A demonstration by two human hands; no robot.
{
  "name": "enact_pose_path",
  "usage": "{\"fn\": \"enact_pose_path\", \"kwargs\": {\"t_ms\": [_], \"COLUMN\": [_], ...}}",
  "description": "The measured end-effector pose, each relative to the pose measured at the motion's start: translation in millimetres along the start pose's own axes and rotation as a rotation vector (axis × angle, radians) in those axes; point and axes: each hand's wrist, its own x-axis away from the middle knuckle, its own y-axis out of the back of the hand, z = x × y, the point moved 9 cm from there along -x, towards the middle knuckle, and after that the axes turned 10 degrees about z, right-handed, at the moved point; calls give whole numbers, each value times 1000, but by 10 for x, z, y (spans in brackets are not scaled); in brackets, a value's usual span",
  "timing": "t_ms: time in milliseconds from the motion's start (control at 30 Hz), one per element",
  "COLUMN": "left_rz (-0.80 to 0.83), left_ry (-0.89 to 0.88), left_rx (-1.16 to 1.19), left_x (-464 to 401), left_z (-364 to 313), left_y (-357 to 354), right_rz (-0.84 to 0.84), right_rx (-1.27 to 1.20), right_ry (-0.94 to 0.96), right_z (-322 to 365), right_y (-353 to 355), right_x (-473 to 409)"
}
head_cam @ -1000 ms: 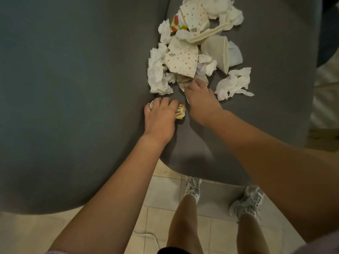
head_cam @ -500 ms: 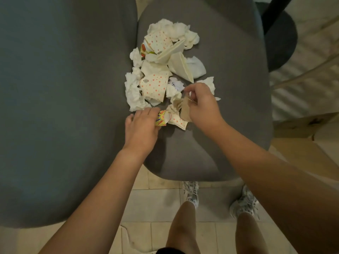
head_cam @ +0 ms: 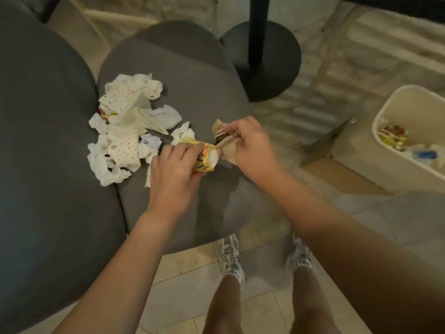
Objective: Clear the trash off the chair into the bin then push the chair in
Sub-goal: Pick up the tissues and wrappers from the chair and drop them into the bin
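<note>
My left hand [head_cam: 174, 169] grips the colourful paper cup [head_cam: 204, 156] above the chair [head_cam: 199, 92]. My right hand [head_cam: 250, 143] pinches a brown wrapper [head_cam: 222, 138] beside the cup.

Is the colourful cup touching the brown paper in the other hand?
Touching, it seems. In the head view the colourful cup in the left hand meets the brown paper held by the right hand at the cup's rim, with no gap showing.

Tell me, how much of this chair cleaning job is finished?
Done: the bin already holds some wrappers. In hand: the left hand holds a colourful cup, the right hand a brown wrapper. Left: the pile of tissues and dotted paper on the chair, then pushing it in.
</note>
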Motion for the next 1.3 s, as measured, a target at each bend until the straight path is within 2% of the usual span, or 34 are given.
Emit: {"fn": "enact_pose_path", "kwargs": {"t_ms": [167,400,567,733,833,900,1033,1167,1300], "left_rz": [-17,14,108,207,334,416,410,323,299], "left_ry": [-142,-393,-567,-605,-542,-486,-458,-396,-337], "left_rx": [77,140,137,157,170,159,203,225,194], "left_x": [-376,-865,-1183,-1348,-1423,-1446,-1368,-1273,-1180], "left_z": [-946,-2422,-3331,-3899,-4015,-3950,-3780,-3481,-3139], "left_y": [1,-220,-495,-821,-1062,-1215,-1216,-1124,-1034], "right_rz": [-157,-402,-543,-680,-605,-572,-588,-688,-657], "right_rx": [174,171,171,193,305,314,377,472,514], "right_ry": [15,-24,-180,-355,-507,-523,-534,-423,-262], "right_z": [-346,-884,-1417,-1891,-2167,-2206,-2064,-1728,-1401], "right_y": [950,2356,3039,3369,3386,3369,3402,3370,3112], "right_x": [278,811,1153,1509,1553,1537,1504,1424,1219]}}
